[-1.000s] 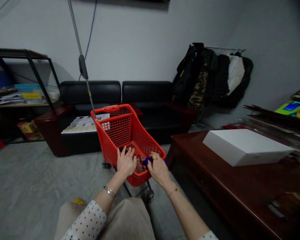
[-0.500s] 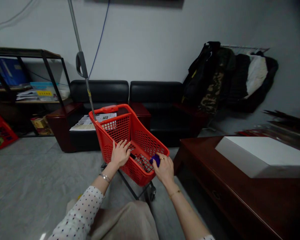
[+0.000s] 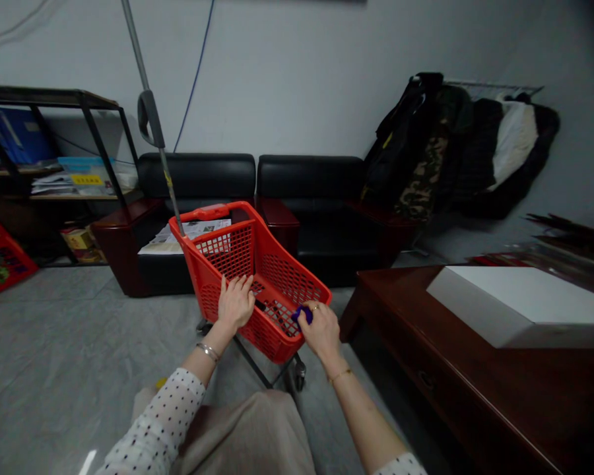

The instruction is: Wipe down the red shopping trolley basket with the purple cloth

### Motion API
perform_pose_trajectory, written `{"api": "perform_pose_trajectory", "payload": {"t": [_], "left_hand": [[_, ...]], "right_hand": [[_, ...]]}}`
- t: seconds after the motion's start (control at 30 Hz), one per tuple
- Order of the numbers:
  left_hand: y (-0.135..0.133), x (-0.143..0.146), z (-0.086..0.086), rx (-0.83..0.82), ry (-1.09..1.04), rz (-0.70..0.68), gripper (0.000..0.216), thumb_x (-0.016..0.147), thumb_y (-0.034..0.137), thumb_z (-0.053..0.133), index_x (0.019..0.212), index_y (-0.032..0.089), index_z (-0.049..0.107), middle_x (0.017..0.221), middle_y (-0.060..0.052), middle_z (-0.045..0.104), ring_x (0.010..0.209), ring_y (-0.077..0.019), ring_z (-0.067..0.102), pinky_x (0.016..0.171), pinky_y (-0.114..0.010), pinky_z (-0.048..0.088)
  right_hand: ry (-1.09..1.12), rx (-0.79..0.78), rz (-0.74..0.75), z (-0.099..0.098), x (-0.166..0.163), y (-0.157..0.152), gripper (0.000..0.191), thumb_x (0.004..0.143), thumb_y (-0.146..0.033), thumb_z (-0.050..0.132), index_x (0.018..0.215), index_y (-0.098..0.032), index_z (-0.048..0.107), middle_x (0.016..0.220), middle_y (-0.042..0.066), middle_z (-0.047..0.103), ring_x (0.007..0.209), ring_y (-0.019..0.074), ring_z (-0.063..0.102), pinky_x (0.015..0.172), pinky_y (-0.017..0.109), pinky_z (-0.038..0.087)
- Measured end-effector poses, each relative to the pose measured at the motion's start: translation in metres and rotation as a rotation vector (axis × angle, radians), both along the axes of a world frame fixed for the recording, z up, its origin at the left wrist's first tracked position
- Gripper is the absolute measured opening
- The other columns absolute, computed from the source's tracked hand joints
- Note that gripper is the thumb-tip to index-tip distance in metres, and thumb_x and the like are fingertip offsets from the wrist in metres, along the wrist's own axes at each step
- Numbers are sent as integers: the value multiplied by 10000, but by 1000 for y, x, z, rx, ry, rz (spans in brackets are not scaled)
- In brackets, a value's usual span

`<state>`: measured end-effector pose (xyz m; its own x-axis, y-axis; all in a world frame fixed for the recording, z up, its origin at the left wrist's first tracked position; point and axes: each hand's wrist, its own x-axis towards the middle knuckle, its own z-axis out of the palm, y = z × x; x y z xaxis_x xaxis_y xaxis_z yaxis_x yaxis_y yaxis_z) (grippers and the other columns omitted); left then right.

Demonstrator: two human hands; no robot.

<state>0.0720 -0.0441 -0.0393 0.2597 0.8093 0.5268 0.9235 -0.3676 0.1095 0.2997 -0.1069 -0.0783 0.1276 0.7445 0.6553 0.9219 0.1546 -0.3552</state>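
A small red plastic shopping cart (image 3: 272, 264) on wheels stands on the grey floor in front of me. My left hand (image 3: 235, 302) grips its near left rim, fingers curled over the edge. My right hand (image 3: 321, 328) rests on the near right rim and is shut on a small purple object (image 3: 301, 313) that it holds at the basket's edge. A dark item lies on the basket's mesh bottom; what it is I cannot tell.
A dark wooden low table (image 3: 480, 369) with a white flat box (image 3: 519, 303) stands close on the right. A black sofa (image 3: 257, 198) with newspapers is behind the cart, a mop pole (image 3: 151, 125) leans at it, shelves (image 3: 54, 171) stand left, coats (image 3: 455, 145) hang right.
The cart has shifted slightly left and away, with both hands staying on its rim. My view has turned left; the purple object remains in my right hand.
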Motion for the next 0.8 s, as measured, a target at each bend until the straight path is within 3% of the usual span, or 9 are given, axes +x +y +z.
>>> {"api": "perform_pose_trajectory", "payload": {"t": [0.13,0.23,0.33,0.5,0.63,0.73,0.8], "left_hand": [[-3,-7,-1,17,12,-10,480,971,292,371,1406,168,530,1366,-95,620,1280,-269,526,1209,-559,199],[-6,-8,-1,30,38,-48,473,974,296,378,1408,178,524,1334,-83,642,1244,-255,547,1218,-540,181],[-8,2,-2,46,26,-15,481,971,286,374,1410,154,519,1235,-92,687,1165,-256,580,1215,-534,185],[-10,18,-5,64,9,43,511,960,293,389,1419,103,507,1034,-97,715,1046,-256,604,1210,-515,204],[-15,20,-5,56,25,59,515,970,308,379,1419,89,502,994,-102,716,1028,-258,607,1203,-517,215],[-15,18,-3,20,67,24,534,995,366,353,1423,80,496,1000,-113,730,1024,-255,623,1201,-512,220],[-7,11,4,-38,128,-80,546,1003,422,349,1420,107,507,1034,-109,742,1044,-240,636,1198,-478,244]], "right_hand": [[30,9,95,-4,-18,-22,246,901,-320,500,1019,-191,673,988,71,687,944,205,589,900,338,403],[32,-43,132,1,2,-11,247,899,-344,485,949,-193,674,960,67,695,938,210,597,958,378,387],[111,-31,47,3,14,-3,275,896,-362,453,919,-187,663,949,75,694,937,223,600,964,407,391],[240,77,-68,-3,-39,-35,277,925,-355,451,1006,-182,652,942,83,679,893,217,597,822,342,432],[110,210,-99,-5,-68,-54,296,920,-354,530,1139,-189,644,1068,102,665,965,222,592,853,350,419],[-50,280,-40,-9,-52,-50,252,898,-321,588,1109,-208,666,1043,83,667,943,205,595,854,338,420],[-89,282,13,-14,-31,-44,221,895,-309,593,1073,-210,677,1009,71,667,919,193,598,849,329,428]]}}
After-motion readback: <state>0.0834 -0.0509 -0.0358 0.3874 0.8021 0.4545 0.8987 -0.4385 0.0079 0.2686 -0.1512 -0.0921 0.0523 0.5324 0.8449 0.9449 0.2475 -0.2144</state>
